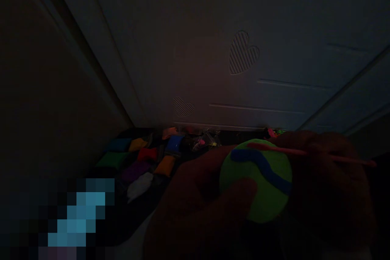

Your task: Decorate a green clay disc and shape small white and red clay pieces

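My left hand (195, 199) grips a round green disc (268, 203), its thumb pressed on the front face. A wavy blue strip (265, 166) runs across the disc from upper left to right edge; it looks like modelling clay. In my right hand (332, 187) is a thin pink stick (292, 151), a modelling tool by its look. Its flattened left tip lies at the disc's upper part, just above the blue strip. The picture is very dark, so the right fingers show only faintly.
Several coloured packets, among them a green packet (111, 159), a red packet (147, 154) and a white packet (140, 186), lie on a dark surface at left. Behind stands a pale panel (198, 61) with embossed hearts. A pixelated bright patch (76, 219) covers the lower left.
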Action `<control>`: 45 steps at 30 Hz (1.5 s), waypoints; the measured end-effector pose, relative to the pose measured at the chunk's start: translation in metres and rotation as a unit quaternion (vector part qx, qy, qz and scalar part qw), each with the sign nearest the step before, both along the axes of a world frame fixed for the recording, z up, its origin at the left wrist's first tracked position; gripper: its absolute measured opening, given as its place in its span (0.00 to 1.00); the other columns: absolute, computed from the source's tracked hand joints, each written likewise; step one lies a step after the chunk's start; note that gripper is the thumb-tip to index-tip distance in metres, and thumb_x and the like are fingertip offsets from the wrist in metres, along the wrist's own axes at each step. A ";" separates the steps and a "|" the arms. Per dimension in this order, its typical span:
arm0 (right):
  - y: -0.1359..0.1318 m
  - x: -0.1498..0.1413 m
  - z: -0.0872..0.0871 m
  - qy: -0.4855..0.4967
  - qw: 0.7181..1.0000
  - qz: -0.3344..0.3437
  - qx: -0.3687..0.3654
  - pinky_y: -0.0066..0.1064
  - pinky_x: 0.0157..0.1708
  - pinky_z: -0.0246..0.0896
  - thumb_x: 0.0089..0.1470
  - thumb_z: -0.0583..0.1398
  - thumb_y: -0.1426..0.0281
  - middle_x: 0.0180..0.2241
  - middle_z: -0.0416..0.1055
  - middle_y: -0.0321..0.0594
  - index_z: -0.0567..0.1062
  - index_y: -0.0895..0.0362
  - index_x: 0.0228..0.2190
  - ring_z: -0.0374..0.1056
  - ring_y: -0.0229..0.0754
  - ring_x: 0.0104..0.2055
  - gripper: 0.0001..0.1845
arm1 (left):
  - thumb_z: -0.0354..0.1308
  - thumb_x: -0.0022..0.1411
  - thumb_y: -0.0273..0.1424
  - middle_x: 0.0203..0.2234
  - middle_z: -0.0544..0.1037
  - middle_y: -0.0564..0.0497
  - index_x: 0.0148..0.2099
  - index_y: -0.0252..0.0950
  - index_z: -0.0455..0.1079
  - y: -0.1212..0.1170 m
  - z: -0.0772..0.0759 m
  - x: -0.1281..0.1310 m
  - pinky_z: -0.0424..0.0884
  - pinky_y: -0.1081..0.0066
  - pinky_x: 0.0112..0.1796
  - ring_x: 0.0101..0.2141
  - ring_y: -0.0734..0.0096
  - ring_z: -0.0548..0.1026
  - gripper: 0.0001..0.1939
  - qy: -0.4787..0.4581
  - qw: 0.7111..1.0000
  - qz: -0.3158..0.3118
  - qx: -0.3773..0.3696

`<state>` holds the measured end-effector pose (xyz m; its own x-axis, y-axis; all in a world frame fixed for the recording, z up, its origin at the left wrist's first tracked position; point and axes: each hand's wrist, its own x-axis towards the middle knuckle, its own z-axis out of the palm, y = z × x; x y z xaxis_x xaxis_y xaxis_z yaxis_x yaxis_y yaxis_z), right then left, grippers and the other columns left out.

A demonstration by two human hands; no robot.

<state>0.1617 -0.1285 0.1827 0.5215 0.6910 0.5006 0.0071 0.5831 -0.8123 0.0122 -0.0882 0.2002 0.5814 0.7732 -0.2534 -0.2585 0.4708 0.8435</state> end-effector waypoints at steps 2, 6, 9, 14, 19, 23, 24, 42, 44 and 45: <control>0.000 0.001 0.000 -0.007 1.000 0.005 0.004 0.26 0.27 0.63 0.50 0.64 0.68 0.27 0.71 0.32 0.76 0.51 0.28 0.65 0.36 0.30 0.00 | 0.69 0.46 0.32 0.22 0.77 0.56 0.40 0.43 0.78 -0.001 0.000 0.000 0.62 0.85 0.19 0.19 0.83 0.68 0.15 -0.005 1.000 -0.003 -0.009; 0.001 0.001 -0.001 -0.018 1.000 0.010 0.006 0.26 0.29 0.62 0.51 0.63 0.70 0.28 0.72 0.31 0.76 0.51 0.29 0.65 0.35 0.32 0.01 | 0.68 0.47 0.34 0.28 0.80 0.54 0.42 0.42 0.77 -0.002 -0.001 0.001 0.64 0.82 0.20 0.21 0.80 0.71 0.17 -0.004 1.000 0.007 -0.012; 0.001 0.001 -0.002 -0.026 1.000 0.011 0.010 0.27 0.29 0.61 0.51 0.63 0.70 0.29 0.72 0.31 0.76 0.51 0.28 0.65 0.35 0.32 0.02 | 0.67 0.48 0.34 0.29 0.81 0.54 0.43 0.42 0.76 -0.001 -0.002 0.001 0.64 0.83 0.20 0.21 0.80 0.71 0.17 0.009 1.000 0.001 -0.004; 0.001 0.003 -0.003 -0.022 1.000 0.015 0.004 0.30 0.30 0.60 0.51 0.63 0.69 0.28 0.70 0.33 0.77 0.50 0.28 0.64 0.38 0.34 0.01 | 0.67 0.49 0.34 0.27 0.80 0.55 0.45 0.45 0.76 0.006 -0.009 0.001 0.66 0.83 0.20 0.22 0.78 0.73 0.18 -0.025 0.999 -0.032 0.005; 0.003 0.002 -0.003 -0.027 0.999 0.007 0.018 0.30 0.29 0.60 0.52 0.62 0.70 0.28 0.69 0.33 0.76 0.50 0.28 0.64 0.38 0.34 0.02 | 0.66 0.51 0.30 0.23 0.78 0.56 0.43 0.43 0.77 0.006 -0.012 0.004 0.65 0.85 0.20 0.20 0.82 0.69 0.14 -0.091 0.995 -0.047 0.012; 0.003 0.001 -0.005 -0.028 0.999 0.007 0.016 0.29 0.28 0.60 0.51 0.63 0.70 0.28 0.69 0.33 0.77 0.49 0.29 0.64 0.38 0.33 0.02 | 0.67 0.49 0.31 0.24 0.77 0.55 0.43 0.42 0.76 0.003 -0.009 0.004 0.65 0.84 0.19 0.20 0.81 0.69 0.16 -0.059 0.998 -0.018 0.002; 0.003 0.001 -0.006 -0.028 0.999 0.007 0.019 0.30 0.28 0.59 0.51 0.63 0.70 0.28 0.69 0.33 0.77 0.49 0.29 0.64 0.38 0.33 0.02 | 0.67 0.49 0.32 0.23 0.77 0.55 0.43 0.42 0.76 0.004 -0.009 0.005 0.65 0.84 0.19 0.20 0.80 0.69 0.16 -0.056 0.998 -0.014 0.005; 0.008 -0.003 -0.012 -0.029 0.998 -0.032 0.041 0.30 0.29 0.61 0.49 0.65 0.68 0.28 0.70 0.32 0.78 0.49 0.28 0.65 0.37 0.33 0.01 | 0.63 0.55 0.33 0.25 0.75 0.54 0.45 0.40 0.74 0.005 -0.013 0.005 0.67 0.83 0.19 0.19 0.81 0.68 0.14 -0.086 0.994 -0.036 0.050; 0.009 -0.002 -0.013 -0.027 0.998 -0.040 0.042 0.30 0.30 0.61 0.49 0.65 0.68 0.29 0.70 0.32 0.78 0.49 0.28 0.65 0.37 0.33 0.01 | 0.63 0.55 0.32 0.24 0.75 0.55 0.45 0.39 0.74 0.006 -0.013 0.005 0.67 0.83 0.19 0.18 0.82 0.68 0.14 -0.091 0.994 -0.041 0.054; 0.009 -0.002 -0.013 -0.025 0.998 -0.043 0.042 0.30 0.31 0.61 0.49 0.65 0.68 0.29 0.70 0.32 0.78 0.49 0.28 0.65 0.37 0.33 0.01 | 0.63 0.55 0.32 0.24 0.75 0.55 0.45 0.39 0.74 0.006 -0.013 0.005 0.66 0.84 0.19 0.18 0.82 0.67 0.14 -0.095 0.993 -0.044 0.058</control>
<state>0.1596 -0.1194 0.1697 0.5503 0.5982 0.5825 0.1002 0.6453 -0.7573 0.0171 -0.0822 0.1870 0.6770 0.7347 -0.0439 -0.3809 0.4007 0.8333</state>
